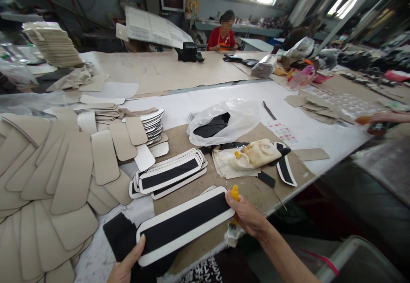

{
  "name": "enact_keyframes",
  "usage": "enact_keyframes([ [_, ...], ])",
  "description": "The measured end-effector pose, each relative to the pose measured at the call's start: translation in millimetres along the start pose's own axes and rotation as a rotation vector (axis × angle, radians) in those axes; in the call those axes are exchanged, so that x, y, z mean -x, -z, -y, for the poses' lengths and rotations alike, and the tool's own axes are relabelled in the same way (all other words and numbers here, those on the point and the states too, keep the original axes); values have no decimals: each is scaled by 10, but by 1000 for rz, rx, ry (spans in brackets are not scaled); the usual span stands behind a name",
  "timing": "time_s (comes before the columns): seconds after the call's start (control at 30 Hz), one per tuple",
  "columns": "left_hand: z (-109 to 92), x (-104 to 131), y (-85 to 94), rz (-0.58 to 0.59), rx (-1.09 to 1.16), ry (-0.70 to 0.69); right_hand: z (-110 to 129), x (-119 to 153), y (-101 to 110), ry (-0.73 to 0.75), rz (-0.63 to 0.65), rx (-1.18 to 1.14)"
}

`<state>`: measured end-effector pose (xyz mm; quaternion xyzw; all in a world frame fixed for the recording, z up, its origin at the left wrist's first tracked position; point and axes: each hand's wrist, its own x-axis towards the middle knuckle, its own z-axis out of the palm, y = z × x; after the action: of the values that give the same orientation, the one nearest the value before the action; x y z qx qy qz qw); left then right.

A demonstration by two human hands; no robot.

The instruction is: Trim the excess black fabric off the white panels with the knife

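A long white panel with rounded corners and a black strip down its middle [187, 223] is held tilted at the table's near edge. My left hand [127, 262] grips its lower left end, thumb on top. My right hand [246, 215] pinches the right end and also holds a yellow-handled brush [235, 192], its whitish, crusted head pointing down. Under the panel's left end lie black strips [120, 234]. Just beyond is a stack of similar white-and-black panels [173, 170]. A glue-stained cream plastic bottle [261, 153] lies on its side to the right.
Beige rounded pieces [72, 172] cover the left side in fanned piles. A clear plastic bag [237, 118] with black pieces lies mid-table. One curved panel [286, 170] rests near the right edge. A person in red [221, 39] sits across; another person's hand [382, 116] shows at right.
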<state>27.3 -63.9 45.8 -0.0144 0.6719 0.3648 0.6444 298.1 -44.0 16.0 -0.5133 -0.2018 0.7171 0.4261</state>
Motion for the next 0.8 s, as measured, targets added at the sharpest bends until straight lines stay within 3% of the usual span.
enact_keyframes([
  [0.17, -5, -98, 17, 26, 33, 18, -28, -99, -7, -20, -117, 79],
  [0.33, 42, -196, 40, 129, 106, -25, -1, -182, -10, -44, -199, 178],
  [0.53, 29, -283, 61, 180, 77, -89, 63, -290, -41, -83, -231, 57],
  [0.67, -88, -254, -20, 164, 117, -1, 113, -408, -129, -101, -218, -17],
  [0.8, -335, -300, -125, 90, 122, -31, 213, -631, -259, -84, -145, -22],
])
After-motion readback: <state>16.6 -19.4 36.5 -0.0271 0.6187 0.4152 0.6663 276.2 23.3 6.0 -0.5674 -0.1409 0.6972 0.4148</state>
